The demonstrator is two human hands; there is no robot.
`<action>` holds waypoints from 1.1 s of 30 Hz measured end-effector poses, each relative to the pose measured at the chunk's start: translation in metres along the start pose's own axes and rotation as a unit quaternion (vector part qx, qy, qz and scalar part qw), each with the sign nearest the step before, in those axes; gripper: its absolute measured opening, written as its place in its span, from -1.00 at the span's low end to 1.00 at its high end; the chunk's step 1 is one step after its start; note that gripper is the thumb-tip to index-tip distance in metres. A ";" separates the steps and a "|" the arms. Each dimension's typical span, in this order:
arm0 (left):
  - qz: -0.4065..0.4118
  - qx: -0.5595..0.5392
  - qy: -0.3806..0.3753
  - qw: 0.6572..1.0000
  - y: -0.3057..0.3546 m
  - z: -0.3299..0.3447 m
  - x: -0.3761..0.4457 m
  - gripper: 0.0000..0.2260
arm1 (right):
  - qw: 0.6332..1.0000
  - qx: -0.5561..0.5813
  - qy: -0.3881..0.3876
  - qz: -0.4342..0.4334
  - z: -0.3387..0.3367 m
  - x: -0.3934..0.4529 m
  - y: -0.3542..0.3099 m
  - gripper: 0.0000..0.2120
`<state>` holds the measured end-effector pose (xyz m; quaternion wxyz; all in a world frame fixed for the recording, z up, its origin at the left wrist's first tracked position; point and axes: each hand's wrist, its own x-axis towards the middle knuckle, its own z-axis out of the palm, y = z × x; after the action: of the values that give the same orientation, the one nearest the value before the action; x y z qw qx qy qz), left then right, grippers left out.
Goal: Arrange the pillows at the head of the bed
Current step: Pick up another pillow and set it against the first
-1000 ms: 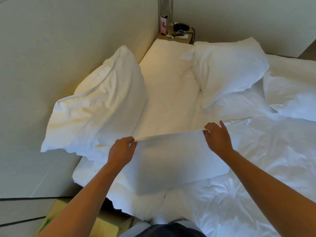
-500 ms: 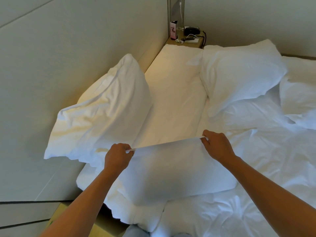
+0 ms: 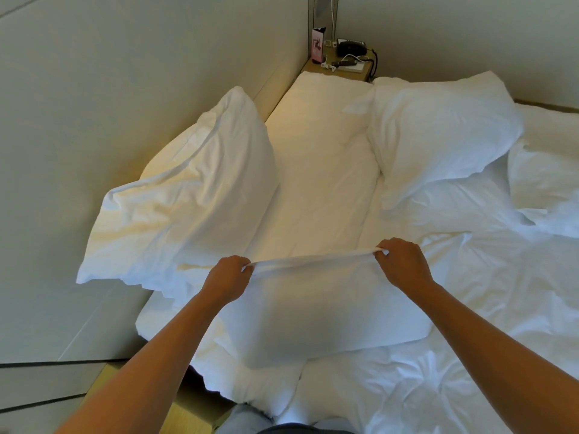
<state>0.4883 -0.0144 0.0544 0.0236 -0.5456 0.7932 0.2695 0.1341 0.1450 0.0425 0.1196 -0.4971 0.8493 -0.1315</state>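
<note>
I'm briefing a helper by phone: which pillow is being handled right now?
Start at the padded wall along the bed's left side, where one pillow leans. The handled pillow lies just right of it, nearest the person. Unlike its neighbours, its far edge is pinched by the left hand and right hand.

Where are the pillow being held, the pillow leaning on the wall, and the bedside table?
Held pillow (image 3: 316, 311): head view, middle of its front face.
Leaning pillow (image 3: 194, 195): head view, centre of its broad side.
Bedside table (image 3: 365, 75): head view, front right edge.
</note>
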 end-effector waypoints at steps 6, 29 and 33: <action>0.010 -0.024 -0.002 1.000 -0.005 0.002 -0.008 -0.74 | 0.999 0.032 0.016 -0.004 0.000 -0.005 -0.002 -0.78; -0.057 -0.060 0.259 0.962 -0.012 -0.087 -0.058 -0.76 | 0.962 0.100 0.158 -0.197 -0.055 0.137 -0.130 -0.77; -0.068 -0.084 0.203 0.973 -0.006 -0.064 -0.065 -0.73 | 0.967 0.138 0.110 -0.183 -0.033 0.153 -0.135 -0.76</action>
<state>0.5362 0.0105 0.1278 -0.1656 -0.6413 0.7170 0.2171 0.1599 -0.0494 0.1090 0.0668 -0.6054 0.7251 -0.3212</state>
